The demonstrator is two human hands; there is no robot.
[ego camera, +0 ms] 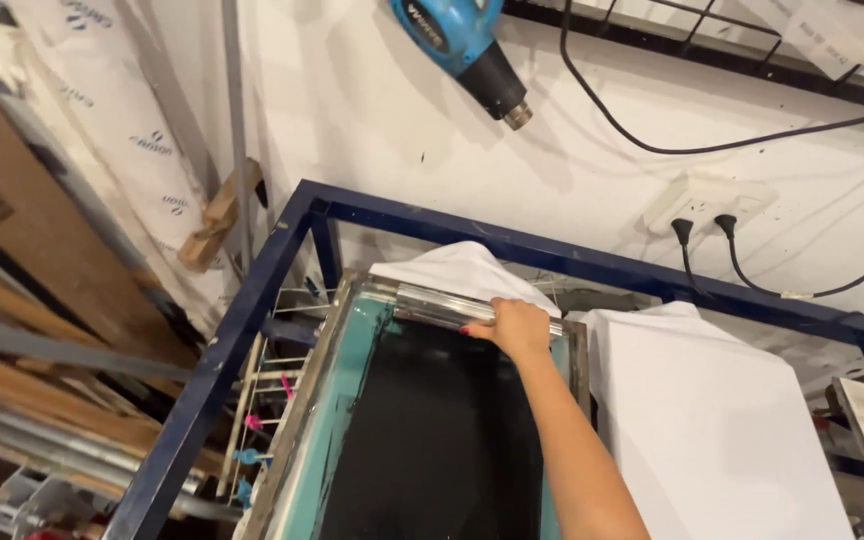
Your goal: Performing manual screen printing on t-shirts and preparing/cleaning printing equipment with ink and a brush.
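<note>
The right hand (519,327) curls its fingers (480,328) tightly over the metal squeegee handle (442,307), lying across the far end of the black-inked printing screen (432,430). White fabric (702,420) lies just right.

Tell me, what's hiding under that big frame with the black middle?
White cloth pokes out from under the far end of the metal-edged screen frame with the black, teal-bordered mesh. The rest below is covered. The right hand grips a silver squeegee bar on top.
</note>
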